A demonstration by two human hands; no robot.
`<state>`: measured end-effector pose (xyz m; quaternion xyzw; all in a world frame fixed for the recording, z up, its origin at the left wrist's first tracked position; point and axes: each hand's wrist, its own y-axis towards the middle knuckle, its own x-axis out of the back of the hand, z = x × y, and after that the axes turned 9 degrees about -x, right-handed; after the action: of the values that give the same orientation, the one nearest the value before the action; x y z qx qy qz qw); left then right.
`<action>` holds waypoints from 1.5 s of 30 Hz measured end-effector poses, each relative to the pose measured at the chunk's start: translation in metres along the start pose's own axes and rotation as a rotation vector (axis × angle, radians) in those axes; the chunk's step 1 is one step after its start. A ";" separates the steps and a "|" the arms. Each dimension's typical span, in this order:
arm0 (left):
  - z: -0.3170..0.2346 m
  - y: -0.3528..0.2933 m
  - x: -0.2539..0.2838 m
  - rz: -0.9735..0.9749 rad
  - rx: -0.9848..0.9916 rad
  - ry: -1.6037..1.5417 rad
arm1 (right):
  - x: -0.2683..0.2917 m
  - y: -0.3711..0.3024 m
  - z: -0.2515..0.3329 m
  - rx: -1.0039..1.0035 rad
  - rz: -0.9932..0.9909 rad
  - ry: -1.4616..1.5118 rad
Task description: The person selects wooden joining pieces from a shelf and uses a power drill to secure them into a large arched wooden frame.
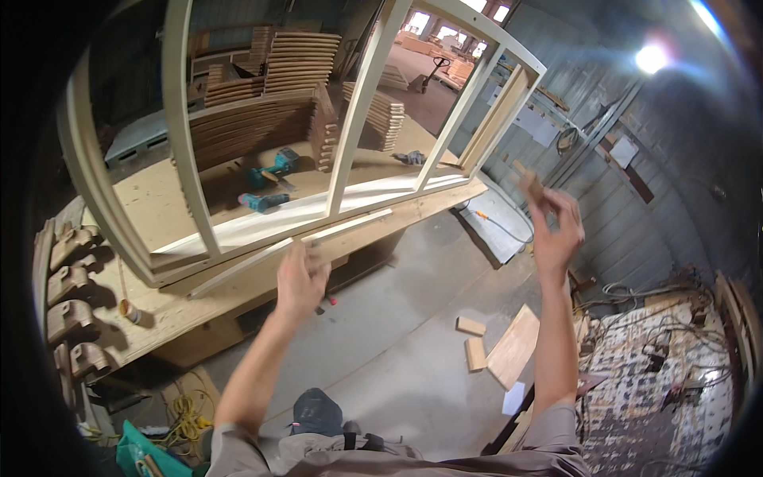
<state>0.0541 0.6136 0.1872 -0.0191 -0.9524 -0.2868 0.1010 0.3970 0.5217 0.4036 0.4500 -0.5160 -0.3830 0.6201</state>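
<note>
A large pale wooden frame (343, 147) with several bars stands on the workbench (159, 326). My left hand (300, 285) is at the bench's near edge, fingers bent and slightly blurred, closed on a thin pale wooden strip (350, 226). The strip runs to both sides of the fingers, along the foot of the frame; the fingertips hide its middle. My right hand (558, 230) is raised beyond the bench's right end. Its fingers pinch a small wooden piece (527, 180), smeared by motion, so its exact shape is unclear.
Teal power tools (274, 167) lie behind the frame, near stacked brown slats (254, 127). Wooden offcuts (509, 350) are on the floor (381, 342). Shaped wooden parts (71, 310) line the bench's left end, beside a small jar (129, 310). A yellow cord (189, 413) coils at lower left.
</note>
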 end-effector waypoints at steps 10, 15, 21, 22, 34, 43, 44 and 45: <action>0.084 0.284 -0.109 -0.197 -0.172 0.155 | -0.265 0.225 -0.112 0.216 -0.096 -0.112; 0.126 0.330 -0.132 -0.081 -0.038 -0.183 | -0.346 0.305 -0.135 0.367 -0.088 -0.139; 0.117 0.330 -0.114 -0.049 0.011 -0.138 | -0.382 0.332 -0.171 0.323 -0.098 -0.057; 0.117 0.330 -0.112 -0.073 -0.019 -0.115 | -0.383 0.333 -0.174 0.367 -0.108 -0.070; 0.114 0.342 -0.147 -0.071 -0.092 -0.076 | -0.334 0.348 -0.248 0.558 -0.167 -0.519; 0.102 0.318 -0.127 -0.251 -0.016 -0.040 | -0.381 0.024 -0.301 -0.797 0.353 0.533; 0.107 0.322 -0.130 -0.236 -0.029 -0.005 | -0.379 -0.024 -0.302 -1.215 0.332 0.742; 0.102 0.324 -0.134 -0.245 -0.007 0.021 | -0.375 -0.095 -0.346 -1.421 0.428 0.825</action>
<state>0.1972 0.9435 0.2528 0.0999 -0.9456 -0.3004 0.0751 0.6714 0.9015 0.1811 -0.0502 0.0405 -0.2959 0.9530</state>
